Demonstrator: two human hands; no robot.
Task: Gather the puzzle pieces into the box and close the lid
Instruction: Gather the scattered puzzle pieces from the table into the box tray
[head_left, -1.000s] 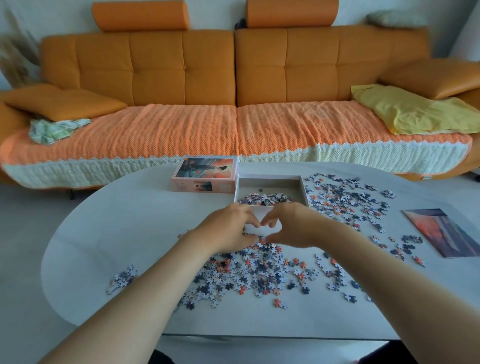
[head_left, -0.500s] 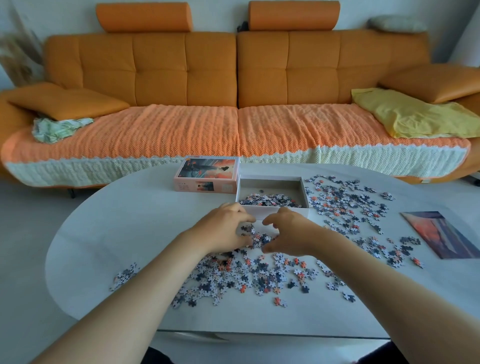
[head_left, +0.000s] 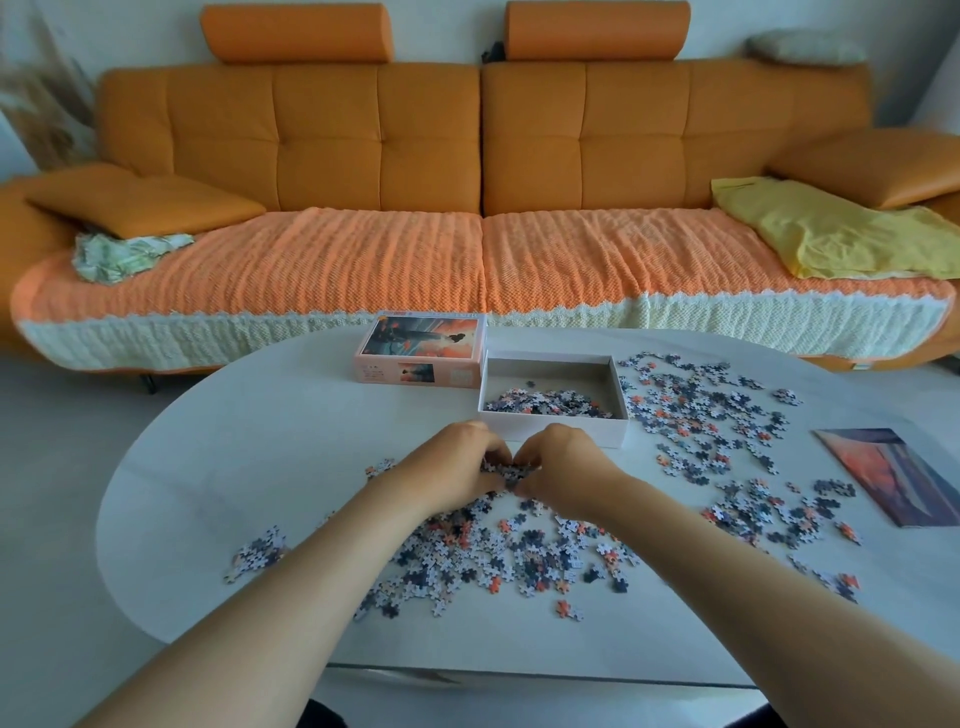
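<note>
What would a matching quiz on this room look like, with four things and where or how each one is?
Things:
1. box
2. lid
3. picture sheet
4. yellow cloth

Places or states:
A. lying on the right end of the sofa
B. flat near the right edge of the table
C. picture side up, just left of the box
D. open, with puzzle pieces inside

Pairs: 1-D, 2-C, 3-B, 4-A.
</note>
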